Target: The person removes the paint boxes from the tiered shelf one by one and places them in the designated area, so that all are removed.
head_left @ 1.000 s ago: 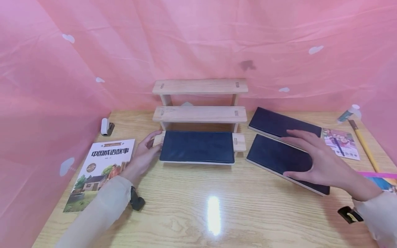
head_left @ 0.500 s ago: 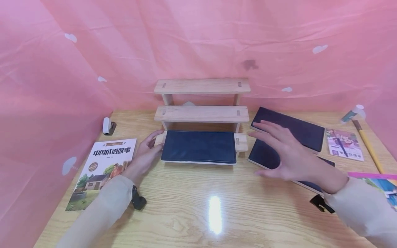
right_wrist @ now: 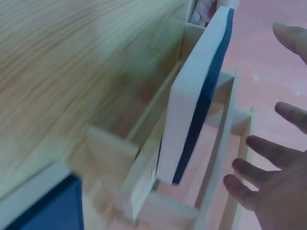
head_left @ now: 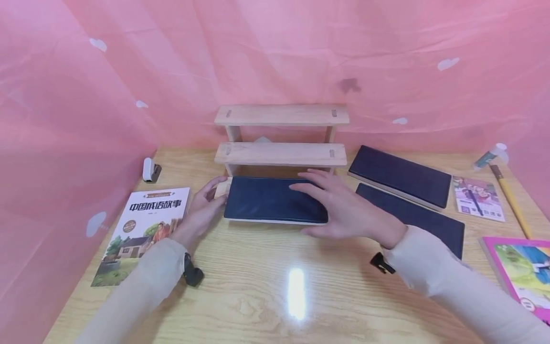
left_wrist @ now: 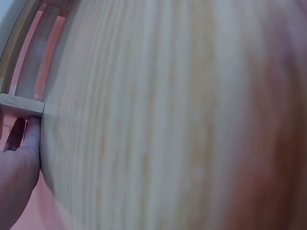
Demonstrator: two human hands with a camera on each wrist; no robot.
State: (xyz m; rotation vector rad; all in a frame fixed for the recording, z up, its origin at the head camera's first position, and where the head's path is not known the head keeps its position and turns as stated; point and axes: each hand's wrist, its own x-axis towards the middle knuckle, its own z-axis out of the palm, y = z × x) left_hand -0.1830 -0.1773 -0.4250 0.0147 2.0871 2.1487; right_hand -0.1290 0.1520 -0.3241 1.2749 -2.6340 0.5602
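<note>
A small three-tier wooden shelf (head_left: 281, 154) stands at the back middle of the table. Across its lowest tier lies a thick slab with a navy top and white sides (head_left: 270, 199). My left hand (head_left: 198, 212) holds the left end of that tier, thumb in front; in the left wrist view the fingers meet the wood's end. My right hand (head_left: 345, 205) hovers over the slab's right end, fingers spread. The right wrist view shows the right hand (right_wrist: 280, 177) apart from the slab (right_wrist: 184, 110). Two similar navy slabs, a far one (head_left: 399, 177) and a near one (head_left: 423, 220), lie to the right.
A storybook (head_left: 142, 234) and a white stapler (head_left: 150, 170) lie at the left. On the right are a small pink booklet (head_left: 477, 196), a brush (head_left: 511, 200), a small bottle (head_left: 490, 156) and a pink-edged book (head_left: 520, 272). Pink cloth (head_left: 275, 52) hangs behind.
My right hand has moved left from above the near right-hand slab to the slab on the shelf. My left hand stays at the shelf's left end.
</note>
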